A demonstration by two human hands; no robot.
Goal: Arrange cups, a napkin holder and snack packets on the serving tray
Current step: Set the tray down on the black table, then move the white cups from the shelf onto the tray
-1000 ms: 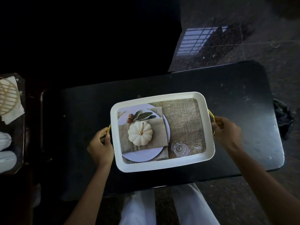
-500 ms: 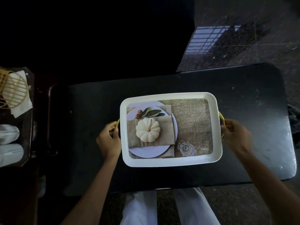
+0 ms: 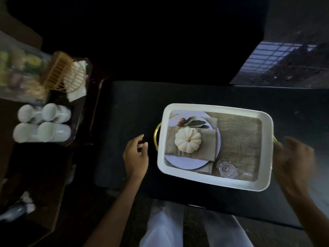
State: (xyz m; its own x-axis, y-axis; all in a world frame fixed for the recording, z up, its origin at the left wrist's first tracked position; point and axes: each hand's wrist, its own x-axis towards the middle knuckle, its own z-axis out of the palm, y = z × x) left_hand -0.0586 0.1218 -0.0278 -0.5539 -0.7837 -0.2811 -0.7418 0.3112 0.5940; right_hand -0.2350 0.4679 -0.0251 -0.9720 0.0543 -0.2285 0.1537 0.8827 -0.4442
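Note:
A white serving tray (image 3: 267,148) with gold handles and a printed pumpkin picture lies flat on the black table (image 3: 135,104). My left hand (image 3: 136,157) hovers just left of the tray's left handle, fingers apart, holding nothing. My right hand (image 3: 293,161), blurred, sits at the tray's right edge beside the right handle with its fingers spread. On a dark side table at the left lie several white cups (image 3: 42,123) on their sides, a gold wire napkin holder (image 3: 62,73) with white napkins, and blurred snack packets (image 3: 19,75).
The side table (image 3: 78,111) stands left of the black table with a narrow gap between them. A pale blurred object (image 3: 16,209) sits at the lower left. My white-trousered legs (image 3: 165,227) are below the table's near edge. Dark floor lies to the upper right.
Both hands have let go of the tray's handles and opened. The view has swung left, bringing the cups, napkin holder and packets into sight.

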